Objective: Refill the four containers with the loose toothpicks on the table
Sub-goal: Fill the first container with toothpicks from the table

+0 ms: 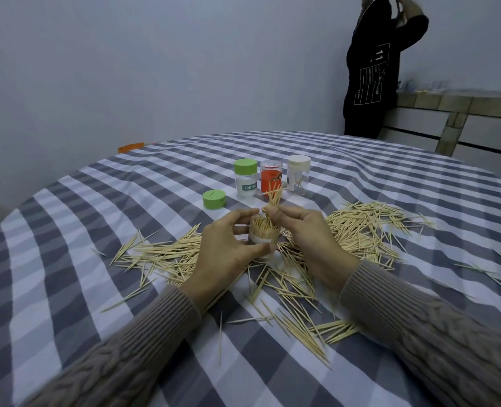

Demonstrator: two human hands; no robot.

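One open jar [262, 240], already packed with toothpicks, is gripped by the curled fingers of the left hand [228, 248] so that it stays upright. Just above its mouth, a small bundle [273, 195] is pinched between the right hand's [311, 239] fingertips, tips down for feeding in. Loose toothpicks [360, 230] are spread around both wrists; three capped jars [272, 179] and a green lid [214, 199] are left beyond the fingers.

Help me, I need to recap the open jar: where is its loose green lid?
The round green plastic lid lies flat on the striped tablecloth, left of the green-capped clear jar.
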